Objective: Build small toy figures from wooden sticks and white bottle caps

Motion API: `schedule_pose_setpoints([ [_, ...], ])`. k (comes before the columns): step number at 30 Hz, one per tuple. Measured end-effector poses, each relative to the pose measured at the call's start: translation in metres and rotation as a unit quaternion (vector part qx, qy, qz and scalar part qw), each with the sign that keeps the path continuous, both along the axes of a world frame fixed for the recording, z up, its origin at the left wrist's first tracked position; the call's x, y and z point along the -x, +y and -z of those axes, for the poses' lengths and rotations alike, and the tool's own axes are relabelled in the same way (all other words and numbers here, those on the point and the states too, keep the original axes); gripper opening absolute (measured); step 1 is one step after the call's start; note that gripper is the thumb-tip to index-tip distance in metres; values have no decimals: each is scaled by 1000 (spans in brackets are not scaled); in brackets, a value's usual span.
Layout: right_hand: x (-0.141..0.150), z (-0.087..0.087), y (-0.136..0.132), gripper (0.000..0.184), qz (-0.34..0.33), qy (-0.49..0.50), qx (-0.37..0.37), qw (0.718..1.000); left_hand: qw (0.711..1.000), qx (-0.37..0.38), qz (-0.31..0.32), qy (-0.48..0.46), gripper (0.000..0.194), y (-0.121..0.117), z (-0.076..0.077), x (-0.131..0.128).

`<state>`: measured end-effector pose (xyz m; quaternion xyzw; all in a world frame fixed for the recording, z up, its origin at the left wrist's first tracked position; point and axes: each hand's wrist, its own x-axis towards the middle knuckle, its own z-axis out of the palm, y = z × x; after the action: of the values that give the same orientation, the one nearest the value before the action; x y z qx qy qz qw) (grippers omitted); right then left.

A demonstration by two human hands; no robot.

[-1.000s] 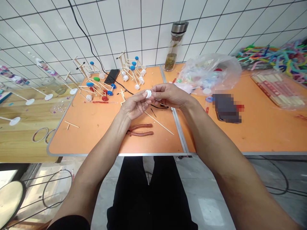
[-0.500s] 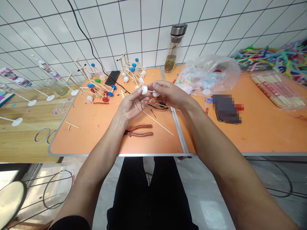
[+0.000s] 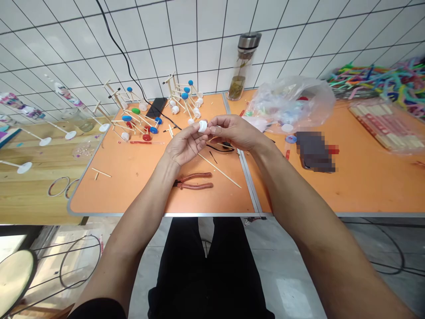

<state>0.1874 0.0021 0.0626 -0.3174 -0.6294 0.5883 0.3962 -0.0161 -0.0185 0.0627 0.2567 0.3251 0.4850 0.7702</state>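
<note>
A white bottle cap (image 3: 202, 126) is pinched between the thumb and fingers of my left hand (image 3: 186, 145), above the orange table. My right hand (image 3: 237, 132) is closed close beside it, fingertips touching or almost touching the cap. What the right fingers grip is hidden behind them. Under my hands lie a long thin wooden stick (image 3: 221, 170) and a black cable (image 3: 219, 149). Pliers with reddish handles (image 3: 195, 181) rest on the table nearer to me, partly behind my left wrist.
Stick frames with coloured caps (image 3: 136, 117) and another with white and blue caps (image 3: 184, 97) stand at the back. A tea bottle (image 3: 238, 73) is by the tiled wall. To the right are a plastic bag of caps (image 3: 292, 104), a blurred-out dark object (image 3: 314, 150) and packed sticks (image 3: 387, 126).
The white cap in my left hand has turned and shifted slightly right. My right fingers have come closer to it, and the stick and second white cap seen between my hands are now hidden.
</note>
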Motion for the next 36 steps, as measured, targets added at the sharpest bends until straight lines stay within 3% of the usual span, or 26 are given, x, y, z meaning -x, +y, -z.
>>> schedule_pose_setpoints([
  [13, 3, -4, -4, 46, 39, -49, -51, 997, 999, -39, -1, 26, 15, 0, -1, 2],
  [18, 4, -5, -5, 33, 56, -68, -78, 993, 989, -77, 3, 122, 29, -1, -3, 7],
  [21, 4, -5, -5, 23, 76, -105, -104, 986, 970, -127, -14, 205, 44, 0, -1, 9],
  [24, 5, -4, -5, 21, 85, -135, -119, 980, 950, -178, -30, 254, 44, 1, 1, 9],
  [32, 3, -5, -4, 26, 100, -69, -78, 990, 954, -144, -109, 238, 36, 5, -4, 12],
  [36, 4, -6, -5, 33, 86, -46, -52, 994, 957, -148, -107, 228, 39, 7, -4, 14],
])
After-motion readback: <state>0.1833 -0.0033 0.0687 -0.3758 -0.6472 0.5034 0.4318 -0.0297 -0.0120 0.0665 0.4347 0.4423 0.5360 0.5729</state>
